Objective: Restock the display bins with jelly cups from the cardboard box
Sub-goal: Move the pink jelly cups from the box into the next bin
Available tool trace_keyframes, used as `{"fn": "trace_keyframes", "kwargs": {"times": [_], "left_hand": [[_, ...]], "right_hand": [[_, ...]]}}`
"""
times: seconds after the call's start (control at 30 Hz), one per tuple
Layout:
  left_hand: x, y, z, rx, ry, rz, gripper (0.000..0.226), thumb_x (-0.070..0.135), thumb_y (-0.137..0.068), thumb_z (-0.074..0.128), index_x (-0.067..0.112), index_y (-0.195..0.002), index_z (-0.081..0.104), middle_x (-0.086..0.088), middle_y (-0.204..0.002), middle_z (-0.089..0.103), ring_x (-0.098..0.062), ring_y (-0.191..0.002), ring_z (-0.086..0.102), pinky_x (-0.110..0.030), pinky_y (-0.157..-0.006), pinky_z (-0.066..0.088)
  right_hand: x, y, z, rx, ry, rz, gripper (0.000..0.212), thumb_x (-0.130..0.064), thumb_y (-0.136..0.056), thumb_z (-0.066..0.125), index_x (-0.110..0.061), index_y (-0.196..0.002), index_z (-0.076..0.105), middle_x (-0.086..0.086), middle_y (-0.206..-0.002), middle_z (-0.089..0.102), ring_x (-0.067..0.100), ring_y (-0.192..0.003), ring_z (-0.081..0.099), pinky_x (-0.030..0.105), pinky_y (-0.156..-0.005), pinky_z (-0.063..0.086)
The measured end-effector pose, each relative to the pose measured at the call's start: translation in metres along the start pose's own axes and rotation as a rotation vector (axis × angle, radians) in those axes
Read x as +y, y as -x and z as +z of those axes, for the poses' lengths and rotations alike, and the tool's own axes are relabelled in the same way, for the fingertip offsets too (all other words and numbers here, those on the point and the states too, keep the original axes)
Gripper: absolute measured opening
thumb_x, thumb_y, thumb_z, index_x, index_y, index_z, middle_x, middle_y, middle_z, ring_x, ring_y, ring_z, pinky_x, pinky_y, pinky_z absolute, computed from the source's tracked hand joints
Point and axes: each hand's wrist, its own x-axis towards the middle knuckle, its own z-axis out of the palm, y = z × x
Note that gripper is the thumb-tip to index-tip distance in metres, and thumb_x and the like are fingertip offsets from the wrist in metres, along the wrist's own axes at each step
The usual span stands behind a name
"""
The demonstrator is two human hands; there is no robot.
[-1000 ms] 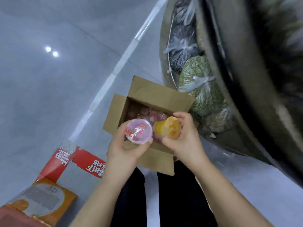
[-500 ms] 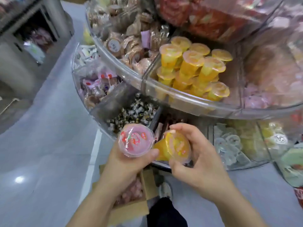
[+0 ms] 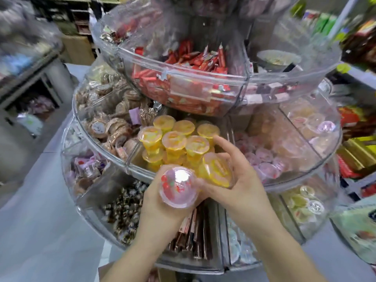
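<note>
- Rising in clear plastic tiers, the round display stand [image 3: 234, 82] carries a middle-tier bin [image 3: 140, 169] already stacked with yellow jelly cups [image 3: 175, 139], with room left.
- Only a corner of the brown cardboard box [image 3: 105, 271] shows, bottom edge.
- The right hand [image 3: 242, 180] grips a yellow jelly cup [image 3: 216, 173] above that bin, unplaced.
- The left hand [image 3: 160, 202] grips a pink jelly cup [image 3: 177, 187], also unplaced.

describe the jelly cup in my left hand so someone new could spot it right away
Find the round clear tiered display stand. In front of its yellow cup bin, the left hand grips a pink jelly cup. The cup beside it is yellow.
</note>
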Motion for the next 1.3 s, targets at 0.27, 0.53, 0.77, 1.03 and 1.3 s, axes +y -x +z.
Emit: {"fn": "trace_keyframes", "kwargs": {"times": [0.27, 0.53, 0.77, 1.03, 1.3], "left_hand": [[-0.008, -0.015, 0.028, 0.024, -0.073, -0.043, 0.038, 0.017, -0.060, 0.081, 0.032, -0.088, 0.061, 0.011, -0.085, 0.068, -0.004, -0.075, 0.063, -0.019, -0.066, 0.052], [-0.021, -0.027, 0.014, 0.008, -0.072, -0.192, 0.039, 0.027, -0.056, 0.087, 0.032, -0.085, 0.061, 0.015, -0.084, 0.066, 0.001, -0.075, 0.061, -0.007, -0.065, 0.046], [-0.035, -0.029, 0.004, 0.066, -0.078, -0.235, 0.038, 0.039, -0.060, 0.077, 0.047, -0.092, 0.059, 0.021, -0.095, 0.066, 0.006, -0.086, 0.062, 0.001, -0.066, 0.042], [-0.039, -0.027, 0.005, 0.059, -0.103, -0.208, 0.040, 0.051, -0.056, 0.072, 0.049, -0.094, 0.057, 0.020, -0.096, 0.065, 0.004, -0.089, 0.061, -0.001, -0.069, 0.043], [-0.040, -0.026, 0.007, 0.070, -0.127, -0.196, 0.039, 0.037, -0.062, 0.076, 0.051, -0.092, 0.056, 0.020, -0.097, 0.065, 0.005, -0.088, 0.061, 0.000, -0.069, 0.042]], "right_hand": [[0.018, -0.015, -0.036, -0.052, 0.069, 0.084, 0.056, -0.030, -0.068, 0.074, -0.048, -0.118, 0.054, -0.008, -0.117, 0.059, 0.008, -0.107, 0.060, 0.027, -0.093, 0.049], [0.036, -0.048, -0.068, 0.028, 0.531, 0.095, 0.061, -0.023, -0.072, 0.070, -0.044, -0.123, 0.046, -0.018, -0.119, 0.056, 0.001, -0.111, 0.053, 0.023, -0.093, 0.044], [0.052, -0.061, -0.058, -0.113, 0.662, 0.021, 0.047, -0.015, -0.073, 0.064, -0.031, -0.115, 0.049, -0.035, -0.099, 0.043, 0.000, -0.101, 0.043, -0.004, -0.081, 0.028], [0.062, -0.065, -0.059, -0.103, 0.561, -0.042, 0.047, -0.002, -0.073, 0.067, -0.025, -0.112, 0.053, -0.012, -0.117, 0.049, -0.010, -0.109, 0.044, -0.001, -0.088, 0.030], [0.068, -0.063, -0.056, -0.041, 0.549, -0.062, 0.051, -0.008, -0.072, 0.069, -0.030, -0.112, 0.046, -0.017, -0.113, 0.046, -0.014, -0.108, 0.041, -0.002, -0.085, 0.031]]}}
